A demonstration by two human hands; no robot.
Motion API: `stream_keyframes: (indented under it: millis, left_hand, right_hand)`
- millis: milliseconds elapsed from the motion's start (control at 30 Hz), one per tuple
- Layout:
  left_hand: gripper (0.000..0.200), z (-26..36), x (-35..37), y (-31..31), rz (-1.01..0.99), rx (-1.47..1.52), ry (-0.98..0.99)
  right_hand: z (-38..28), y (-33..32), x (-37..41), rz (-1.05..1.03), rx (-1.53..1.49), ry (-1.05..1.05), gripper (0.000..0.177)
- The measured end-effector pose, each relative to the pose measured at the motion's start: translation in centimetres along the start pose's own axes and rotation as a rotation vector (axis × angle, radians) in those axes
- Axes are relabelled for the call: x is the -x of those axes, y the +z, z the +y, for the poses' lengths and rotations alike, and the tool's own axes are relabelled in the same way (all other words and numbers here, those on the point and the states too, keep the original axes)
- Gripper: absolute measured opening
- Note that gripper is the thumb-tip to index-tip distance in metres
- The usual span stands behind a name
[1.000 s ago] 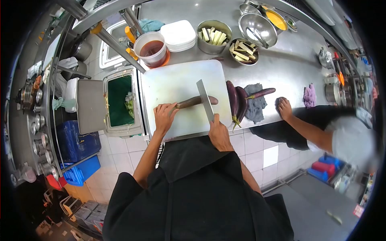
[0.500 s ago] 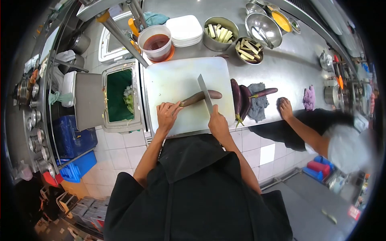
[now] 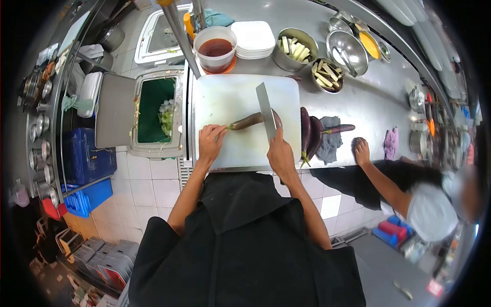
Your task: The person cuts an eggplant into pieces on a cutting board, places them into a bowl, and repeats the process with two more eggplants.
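A brownish-purple eggplant [image 3: 247,121] lies across the white cutting board [image 3: 225,94]. At its stem end, the fingers of my left hand [image 3: 210,143] are closed in a pinch. My right hand [image 3: 281,157] is wrapped around the handle of a cleaver [image 3: 265,108]. The blade is raised on edge and crosses the eggplant near its far end, hiding part of it. Right beside the board are more purple eggplants [image 3: 313,131], one of them resting on a grey cloth [image 3: 330,146].
Behind the board stand a tub of reddish liquid [image 3: 215,48], stacked white trays [image 3: 252,38] and two metal containers of cut eggplant [image 3: 295,50]. An open bin [image 3: 180,128] with green scraps is at left. Another person's hand [image 3: 362,152] rests at the counter edge, near a purple cloth [image 3: 391,143].
The whole view has shifted slightly. The cleaver blade has moved a little away from me over the eggplant, and the eggplant has turned slightly, its stem end still in my left hand.
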State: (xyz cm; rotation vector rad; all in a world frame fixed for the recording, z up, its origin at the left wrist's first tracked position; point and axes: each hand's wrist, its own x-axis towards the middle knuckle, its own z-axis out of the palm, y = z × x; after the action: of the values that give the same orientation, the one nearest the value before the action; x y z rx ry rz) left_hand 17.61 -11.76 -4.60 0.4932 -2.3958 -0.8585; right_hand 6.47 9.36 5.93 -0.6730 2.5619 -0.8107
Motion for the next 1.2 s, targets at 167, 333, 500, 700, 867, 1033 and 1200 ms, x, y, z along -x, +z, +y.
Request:
stream_keyframes:
  millis: [167,333,500,700,867,1033,1200]
  left_hand:
    - [0.016,-0.1,0.9,-0.6,-0.008,0.019,0.018]
    - [0.014,0.3,1.1,-0.8,0.012,0.0,0.02]
    - [0.013,0.3,0.9,-0.6,0.013,0.006,0.02]
    - [0.01,-4.4,1.2,-2.7,0.143,-0.118,0.018]
    - [0.018,-8.2,-2.5,-7.7,0.429,-0.398,-0.307]
    - [0.022,-4.2,-8.7,-5.6,0.356,-0.252,-0.04]
    - [0.022,3.7,-13.5,5.2,-0.024,0.174,0.032]
  right_hand:
    - [-1.8,1.4,4.1,-0.136,-0.017,-0.04,0.015]
    - [-3.6,0.7,4.6,-0.09,-0.023,-0.061,0.016]
    - [-1.2,3.7,3.3,-0.146,0.015,-0.081,0.02]
    - [0.4,3.6,2.3,-0.229,-0.026,-0.046,0.028]
    - [0.5,3.4,2.8,-0.207,-0.079,-0.045,0.027]
    - [-0.4,0.0,4.9,-0.102,-0.283,-0.028,0.027]
    - [2.5,-3.0,5.9,0.25,-0.363,0.235,0.028]
